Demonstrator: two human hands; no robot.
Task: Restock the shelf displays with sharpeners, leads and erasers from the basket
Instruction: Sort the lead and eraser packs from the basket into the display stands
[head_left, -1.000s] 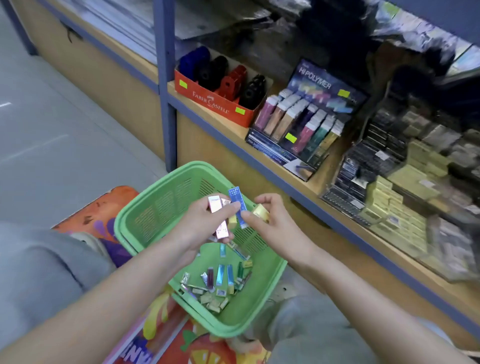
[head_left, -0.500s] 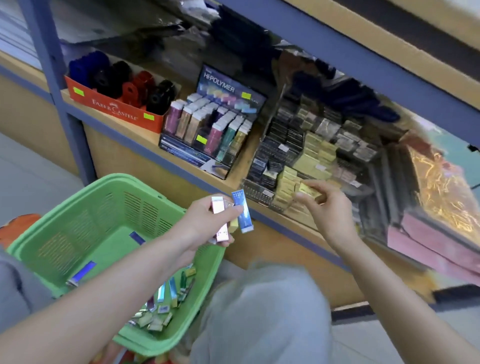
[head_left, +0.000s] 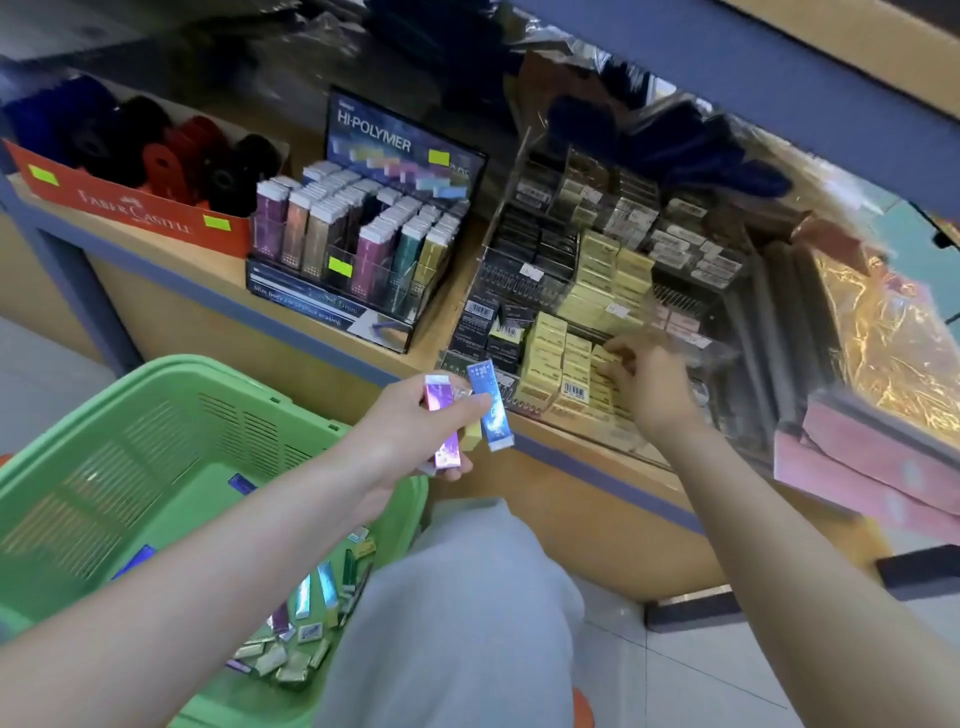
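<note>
Left hand (head_left: 410, 431) grasps a fan of three slim erasers between thumb and fingers: a pink-purple eraser (head_left: 445, 431) nearest the palm, a blue eraser (head_left: 491, 410) on the outer side, and a yellow eraser (head_left: 471, 435) partly hidden between them. All three stand roughly upright, with their lower ends projecting below the fingers. The hand is over the far rim of the green basket (head_left: 218, 366), near the blue shelf edge (head_left: 311, 332).

The basket sits low at the person's left, beside a grey-trousered knee (head_left: 457, 597). Loose stock (head_left: 301, 629) is heaped in its near right corner: sleeved erasers and small silver and gold packs. Two blue pieces lie apart on the basket floor.

Right hand (head_left: 649, 387) is farther out, at the clear tiered display (head_left: 519, 280) on the shelf. Its fingertips (head_left: 623, 349) touch the gold boxes (head_left: 550, 348) in the front tier. Motion blur makes it impossible to tell whether they pinch a box or merely press on it. Black boxes (head_left: 488, 332) occupy the compartment just left of the gold.

Left of that display stands the HI-POLYMER eraser display (head_left: 395, 148), holding rows of upright erasers in coloured sleeves, well apart from the erasers in the left hand. Farther left, a red Faber-Castell carton (head_left: 130, 213) holds blue, black and red sharpeners (head_left: 171, 156). Pink boxes (head_left: 883, 467) sit at the right end.
</note>
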